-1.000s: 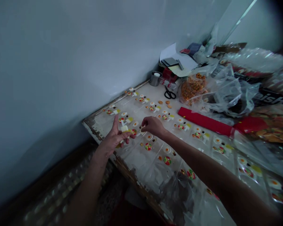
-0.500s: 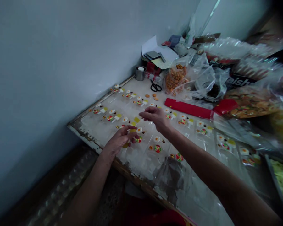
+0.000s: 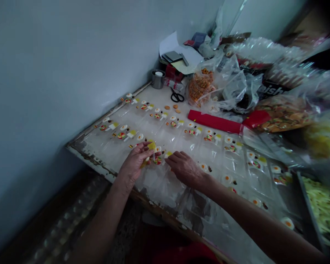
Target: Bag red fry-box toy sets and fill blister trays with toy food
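Clear plastic packets [image 3: 178, 141] lie in rows on the worn white tabletop [image 3: 85, 148]. Small fried-egg shapes [image 3: 203, 167], round red-and-green pieces [image 3: 121, 135] and yellow-and-white paddle-shaped pieces [image 3: 130, 134] sit on them. My left hand [image 3: 136, 161] is closed round several yellow-and-white pieces [image 3: 151, 146], with one sticking up by the thumb. Just to its right, my right hand [image 3: 185, 169] points down with its fingers together, at a yellow piece [image 3: 168, 154] on a packet; its fingertips are partly hidden.
Black scissors [image 3: 177, 96], a metal cup [image 3: 157, 79] and a few tan pieces [image 3: 172, 107] lie toward the back. A red strip [image 3: 214, 121] and bags of snacks [image 3: 202, 88] crowd the right. A tray of pale yellow strips [image 3: 326, 209] stands at the right edge.
My right hand has come down from above the packets to beside my left hand. A yellow-and-white piece now shows upright at my left thumb. The view has shifted slightly.
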The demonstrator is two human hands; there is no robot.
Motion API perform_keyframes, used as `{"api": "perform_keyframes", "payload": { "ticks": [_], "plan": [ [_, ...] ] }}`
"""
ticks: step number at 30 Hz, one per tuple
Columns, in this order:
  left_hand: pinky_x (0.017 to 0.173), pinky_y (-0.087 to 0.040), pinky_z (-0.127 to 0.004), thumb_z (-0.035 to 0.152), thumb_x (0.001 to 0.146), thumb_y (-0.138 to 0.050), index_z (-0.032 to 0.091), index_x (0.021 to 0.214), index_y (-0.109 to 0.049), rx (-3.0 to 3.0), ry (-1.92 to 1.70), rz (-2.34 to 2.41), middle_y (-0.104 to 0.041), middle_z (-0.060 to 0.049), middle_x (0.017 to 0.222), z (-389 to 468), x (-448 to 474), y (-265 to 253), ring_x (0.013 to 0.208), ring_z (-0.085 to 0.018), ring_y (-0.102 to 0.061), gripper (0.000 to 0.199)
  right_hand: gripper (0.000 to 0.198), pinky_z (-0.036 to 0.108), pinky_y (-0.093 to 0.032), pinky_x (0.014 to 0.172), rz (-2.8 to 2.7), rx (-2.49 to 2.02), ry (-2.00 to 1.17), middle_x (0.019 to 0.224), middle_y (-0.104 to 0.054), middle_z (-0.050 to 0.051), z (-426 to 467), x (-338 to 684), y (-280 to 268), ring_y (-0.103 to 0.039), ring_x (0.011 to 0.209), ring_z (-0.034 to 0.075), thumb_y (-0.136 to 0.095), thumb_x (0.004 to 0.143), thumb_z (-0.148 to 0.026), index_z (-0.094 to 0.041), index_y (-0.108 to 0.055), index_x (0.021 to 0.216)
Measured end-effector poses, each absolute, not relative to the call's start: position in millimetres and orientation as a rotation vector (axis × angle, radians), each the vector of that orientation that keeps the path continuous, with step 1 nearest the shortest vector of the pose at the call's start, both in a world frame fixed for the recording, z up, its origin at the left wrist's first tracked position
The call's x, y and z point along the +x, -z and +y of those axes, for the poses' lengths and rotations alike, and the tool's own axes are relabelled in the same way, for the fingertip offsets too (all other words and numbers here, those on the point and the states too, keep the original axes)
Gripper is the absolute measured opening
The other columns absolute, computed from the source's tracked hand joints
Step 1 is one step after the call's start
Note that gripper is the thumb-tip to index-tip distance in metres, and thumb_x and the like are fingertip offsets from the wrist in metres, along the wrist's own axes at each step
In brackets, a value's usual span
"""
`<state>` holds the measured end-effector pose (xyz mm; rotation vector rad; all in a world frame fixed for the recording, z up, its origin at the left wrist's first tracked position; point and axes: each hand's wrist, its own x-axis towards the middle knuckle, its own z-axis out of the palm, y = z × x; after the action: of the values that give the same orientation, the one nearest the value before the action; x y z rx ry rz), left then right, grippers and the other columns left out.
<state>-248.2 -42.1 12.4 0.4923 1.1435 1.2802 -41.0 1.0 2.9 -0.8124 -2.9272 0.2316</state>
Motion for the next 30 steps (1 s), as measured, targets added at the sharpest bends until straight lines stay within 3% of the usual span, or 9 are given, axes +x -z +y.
{"api": "perform_keyframes", "payload": {
  "ticks": [3,6,8,11,17,21,26,30],
  "plan": [
    [0.039,-0.036,-0.016,0.019,0.072,-0.082,0.017,0.107,-0.067,0.619,-1.203,1.138,-0.070,-0.006,0.086,-42.5,-239.4,-11.1,0.075,-0.022,-0.074,0.039,0.021,0.033,-0.044,0.077,-2.482,-1.085,-0.687,0.094,-0.072,0.009,14.1,-39.9,-16.8,-0.062,0.086,0.021,-0.059,0.094,-0.024,-0.017,-0.071,0.109],
    [0.040,-0.035,-0.017,0.028,0.070,-0.084,0.017,0.105,-0.065,0.753,-1.121,1.132,-0.067,-0.003,0.077,-40.4,-219.8,-16.0,0.076,-0.023,-0.074,0.041,0.031,0.028,-0.044,0.063,-2.068,-1.235,-1.213,0.082,-0.072,0.004,31.7,-37.9,-34.7,-0.060,0.068,0.016,-0.070,0.085,-0.044,-0.018,-0.075,0.102],
    [0.042,-0.036,-0.017,0.031,0.070,-0.084,0.019,0.102,-0.062,0.810,-1.068,1.130,-0.068,-0.003,0.081,-38.8,-204.4,-20.0,0.078,-0.022,-0.074,0.040,0.028,0.025,-0.042,0.057,-1.906,-1.252,-1.479,0.073,-0.070,0.002,38.3,-29.9,-43.2,-0.058,0.062,0.013,-0.077,0.075,-0.043,-0.018,-0.076,0.087],
    [0.048,-0.038,-0.018,0.035,0.074,-0.081,0.020,0.105,-0.061,0.856,-0.963,1.106,-0.072,-0.006,0.092,-37.5,-188.6,-22.0,0.084,-0.021,-0.073,0.041,0.024,0.021,-0.039,0.052,-1.662,-1.391,-1.610,0.067,-0.068,0.000,34.7,-3.8,-44.1,-0.055,0.057,0.009,-0.082,0.066,-0.037,-0.017,-0.074,0.077],
    [0.054,-0.040,-0.016,0.036,0.082,-0.072,0.018,0.096,-0.064,0.637,-1.039,1.210,-0.071,-0.004,0.089,-25.8,-188.5,-15.8,0.080,-0.013,-0.070,0.024,0.033,0.026,-0.051,0.058,-1.331,-1.641,-1.573,0.069,-0.071,0.004,9.1,46.8,-12.2,-0.061,0.058,0.012,-0.088,0.055,-0.033,-0.015,-0.074,0.078],
    [0.055,-0.045,-0.014,0.019,0.083,-0.064,0.017,0.096,-0.065,0.343,-1.142,1.084,-0.070,-0.006,0.091,-9.7,-181.3,-20.8,0.084,-0.012,-0.069,0.014,0.021,0.026,-0.047,0.056,-1.556,-1.751,-1.284,0.065,-0.070,0.002,3.0,43.9,0.1,-0.061,0.057,0.014,-0.082,0.065,-0.030,-0.017,-0.077,0.081],
    [0.082,-0.057,-0.024,-0.001,0.071,-0.051,0.015,0.104,-0.063,0.274,-1.135,0.865,-0.068,-0.009,0.101,-3.8,-163.7,-23.7,0.096,-0.016,-0.069,0.038,0.007,0.025,-0.040,0.060,-1.967,-1.782,-0.760,0.070,-0.069,0.001,2.1,34.7,5.2,-0.060,0.064,0.014,-0.078,0.072,-0.022,-0.019,-0.077,0.079],
    [0.101,-0.051,-0.035,-0.005,0.065,-0.051,0.019,0.120,-0.059,0.458,-1.156,0.808,-0.063,-0.009,0.118,-10.1,-152.0,-16.5,0.114,-0.020,-0.063,0.060,0.009,0.025,-0.037,0.060,-2.043,-1.675,-0.657,0.075,-0.068,0.001,0.4,36.0,-0.7,-0.056,0.066,0.012,-0.077,0.076,-0.024,-0.018,-0.076,0.083]
  ]
}}
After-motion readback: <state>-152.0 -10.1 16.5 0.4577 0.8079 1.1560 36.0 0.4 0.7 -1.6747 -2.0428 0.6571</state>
